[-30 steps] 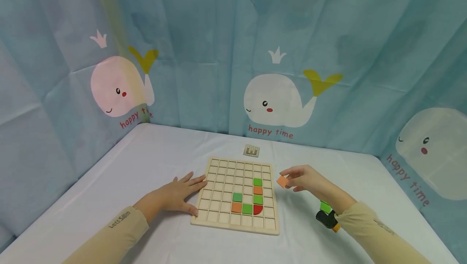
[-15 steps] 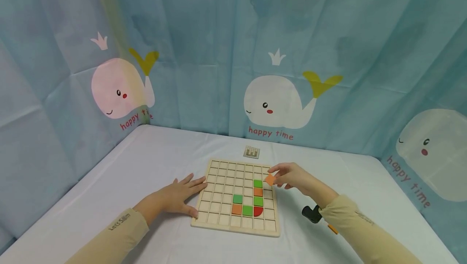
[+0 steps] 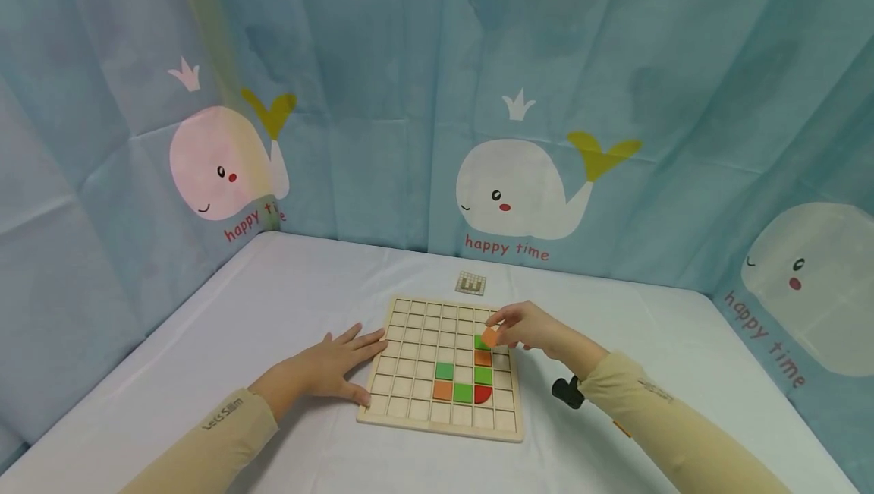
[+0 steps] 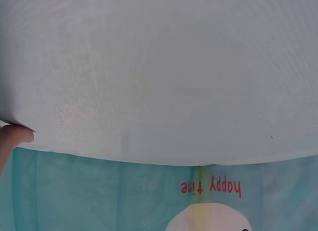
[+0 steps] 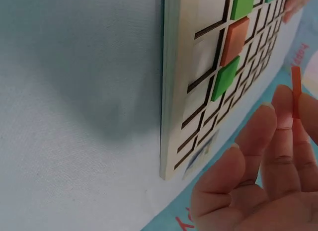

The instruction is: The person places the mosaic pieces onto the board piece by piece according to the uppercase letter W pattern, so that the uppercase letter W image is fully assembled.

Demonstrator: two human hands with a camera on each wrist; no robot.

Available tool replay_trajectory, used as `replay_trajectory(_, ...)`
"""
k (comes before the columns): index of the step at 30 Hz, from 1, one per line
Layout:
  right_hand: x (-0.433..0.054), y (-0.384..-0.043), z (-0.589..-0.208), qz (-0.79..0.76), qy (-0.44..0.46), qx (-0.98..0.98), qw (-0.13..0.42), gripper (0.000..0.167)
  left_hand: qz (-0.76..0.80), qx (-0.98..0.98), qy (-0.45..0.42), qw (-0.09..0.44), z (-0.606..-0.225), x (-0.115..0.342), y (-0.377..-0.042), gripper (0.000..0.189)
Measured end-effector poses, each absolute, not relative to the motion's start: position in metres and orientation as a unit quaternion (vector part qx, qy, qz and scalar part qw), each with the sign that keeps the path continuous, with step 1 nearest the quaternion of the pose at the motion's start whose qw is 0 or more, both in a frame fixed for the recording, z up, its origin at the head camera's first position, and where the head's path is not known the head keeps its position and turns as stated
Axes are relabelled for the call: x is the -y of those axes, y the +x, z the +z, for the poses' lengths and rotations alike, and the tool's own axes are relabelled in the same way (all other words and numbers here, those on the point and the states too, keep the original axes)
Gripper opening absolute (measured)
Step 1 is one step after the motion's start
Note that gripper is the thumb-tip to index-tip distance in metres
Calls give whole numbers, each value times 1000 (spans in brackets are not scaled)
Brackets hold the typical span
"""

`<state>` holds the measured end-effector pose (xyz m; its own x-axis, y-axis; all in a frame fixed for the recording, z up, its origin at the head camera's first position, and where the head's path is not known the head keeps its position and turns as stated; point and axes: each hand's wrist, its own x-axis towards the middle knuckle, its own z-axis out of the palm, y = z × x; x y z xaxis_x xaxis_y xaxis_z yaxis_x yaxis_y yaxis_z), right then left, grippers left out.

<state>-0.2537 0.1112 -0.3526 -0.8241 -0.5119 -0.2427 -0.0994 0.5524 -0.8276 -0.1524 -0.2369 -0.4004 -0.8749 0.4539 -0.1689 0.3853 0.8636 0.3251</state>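
Observation:
My right hand pinches an orange square tile between thumb and fingers, over the right side of a wooden grid board. In the right wrist view the orange tile is seen edge-on, above the board. Set in the board are green tiles, orange tiles and a red rounded piece. The held tile partly covers the topmost green one. My left hand lies with fingers spread, its fingertips and thumb at the board's left edge.
Behind the board lies a small patterned card. A black object and an orange piece sit right of the board, partly under the right sleeve. A whale-print curtain stands behind the white table.
My right hand has carried the orange tile leftward, from beside the board to over its right columns. The right sleeve now covers a green piece seen before. My left hand has stayed still.

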Motion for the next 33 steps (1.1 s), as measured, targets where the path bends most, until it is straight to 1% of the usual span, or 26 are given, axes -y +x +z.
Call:
replay_trajectory(6, -104, -259, -357, -445, -211, -836, 243, 32, 140, -958, 219, 124, -401, 237, -152, 98)
replay_trajectory(12, -97, -263, -365, -438, -261, -828, 233, 30, 137, -957, 221, 127, -397, 236, -151, 98)
replay_trajectory(25, -73, -268, -373, -424, -345, -804, 236, 25, 141, -957, 224, 124, -400, 238, -153, 98)
replay_trajectory(33, -64, -267, -379, -396, -364, -811, 233, 23, 146, -955, 228, 124, -398, 237, -152, 98)
